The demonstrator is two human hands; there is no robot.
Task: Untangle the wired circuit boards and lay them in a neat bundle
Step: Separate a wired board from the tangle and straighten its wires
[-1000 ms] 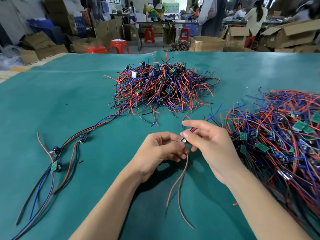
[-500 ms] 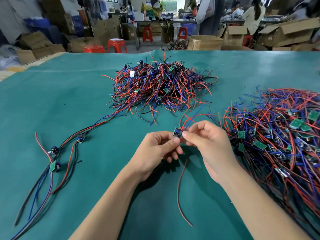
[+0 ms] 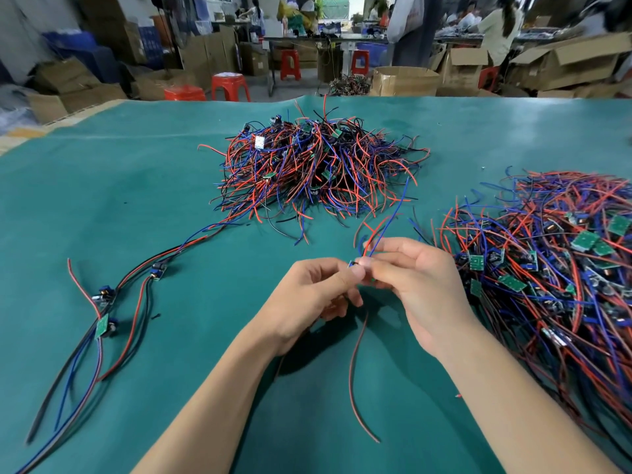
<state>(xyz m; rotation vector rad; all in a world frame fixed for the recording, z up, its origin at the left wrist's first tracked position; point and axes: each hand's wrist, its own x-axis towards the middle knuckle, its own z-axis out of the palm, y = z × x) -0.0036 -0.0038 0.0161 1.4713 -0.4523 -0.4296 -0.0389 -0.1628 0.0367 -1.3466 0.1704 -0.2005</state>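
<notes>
1. Both hands meet near the middle of the teal-green table mat. The left hand and the right hand together pinch one small circuit board with red, blue and black wires, thumb and forefinger tips closed on it from either side, so neither hand is free.
2. From that board, red and blue leads rise toward the far side, and a long red-and-black lead hangs down toward the near edge.
3. Done so far, as I judge it: a few boards lie in a straightened row of wired boards at the near left, their leads running roughly parallel.
4. Left to do: a big tangled heap of red, blue and black wires sits at the far centre, and a second, wider heap with green boards showing fills the right side.
5. The task looks barely begun; the held board seems free of both heaps and likely goes to the row next.
</notes>
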